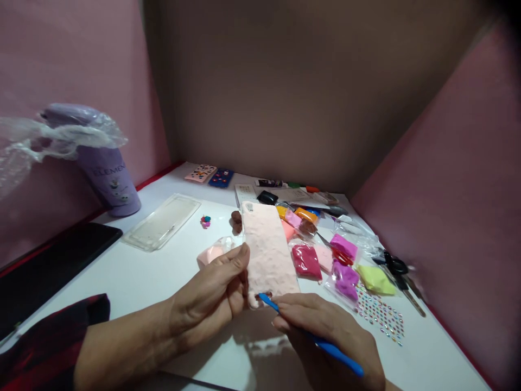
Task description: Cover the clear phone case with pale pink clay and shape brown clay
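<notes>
My left hand [215,290] grips the left edge of a phone case [268,252] covered in pale pink clay, holding it just above the white table [134,277]. My right hand [325,331] is closed around a blue sculpting tool [321,342]. The tool's tip touches the case's near bottom edge. A lump of pale pink clay in plastic [214,251] lies just beyond my left thumb.
Bags of coloured clay [325,255] lie right of the case, with scissors [396,271] and a sheet of stick-on gems [380,315]. A clear phone case [163,221], a purple cup [109,174], a dark tablet [49,266] and two decorated cases [211,175] are on the left and far side.
</notes>
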Motion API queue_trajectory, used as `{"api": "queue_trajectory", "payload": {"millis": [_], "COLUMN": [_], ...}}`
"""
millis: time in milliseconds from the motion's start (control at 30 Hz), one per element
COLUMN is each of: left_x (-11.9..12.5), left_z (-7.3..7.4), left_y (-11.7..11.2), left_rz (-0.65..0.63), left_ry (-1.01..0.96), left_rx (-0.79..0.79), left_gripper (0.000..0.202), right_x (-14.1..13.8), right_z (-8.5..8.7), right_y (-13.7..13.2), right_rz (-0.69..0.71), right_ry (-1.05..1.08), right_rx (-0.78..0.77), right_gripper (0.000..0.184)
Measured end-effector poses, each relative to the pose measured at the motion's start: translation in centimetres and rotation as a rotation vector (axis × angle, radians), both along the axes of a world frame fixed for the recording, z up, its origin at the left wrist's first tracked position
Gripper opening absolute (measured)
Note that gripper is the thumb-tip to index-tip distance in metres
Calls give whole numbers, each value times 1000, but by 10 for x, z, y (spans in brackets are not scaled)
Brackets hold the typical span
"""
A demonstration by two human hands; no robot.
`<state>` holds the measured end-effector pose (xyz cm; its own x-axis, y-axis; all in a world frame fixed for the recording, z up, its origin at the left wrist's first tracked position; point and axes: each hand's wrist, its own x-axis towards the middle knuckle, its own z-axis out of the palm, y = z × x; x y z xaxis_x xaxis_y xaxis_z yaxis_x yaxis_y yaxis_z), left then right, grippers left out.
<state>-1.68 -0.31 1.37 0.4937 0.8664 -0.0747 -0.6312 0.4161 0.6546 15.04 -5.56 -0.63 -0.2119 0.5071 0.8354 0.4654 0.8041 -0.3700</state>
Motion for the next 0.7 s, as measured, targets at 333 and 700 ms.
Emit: {"api": "queue_trajectory", "payload": {"millis": [333, 700], "left_x": [0, 0], "left_z": [-1, 2], "left_y": [1, -1], "left_rz": [-88, -76], "left_ry": [-15, 20], "left_rx": [-42, -4], "left_gripper": [25, 24], "right_x": [-2, -3], "right_z": [2, 0], "right_y": [1, 0], "right_rz": [21, 35], "right_ry": [-23, -13], "right_rx": [22, 4], "right_gripper": [21, 23]}}
